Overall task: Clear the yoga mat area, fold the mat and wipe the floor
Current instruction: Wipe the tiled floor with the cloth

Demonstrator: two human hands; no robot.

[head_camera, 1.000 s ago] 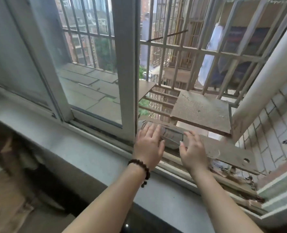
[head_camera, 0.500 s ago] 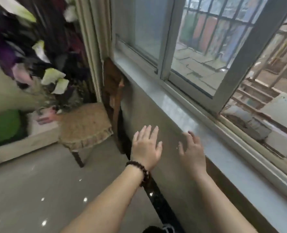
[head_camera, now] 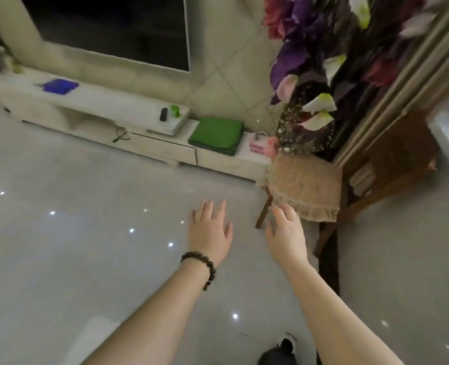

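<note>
Both hands, left (head_camera: 209, 234) and right (head_camera: 286, 236), hover spread and empty (no writing legible) above the floor (head_camera: 60, 259).

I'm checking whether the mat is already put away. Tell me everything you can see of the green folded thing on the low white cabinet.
The green folded mat lies flat on the lower step of the low white TV cabinet, near its right end. It looks like soft matte material, bright green on top with darker layers showing at its front edge, squarish with rounded corners. A small pink object sits just to its right. Neither hand touches it.
</note>
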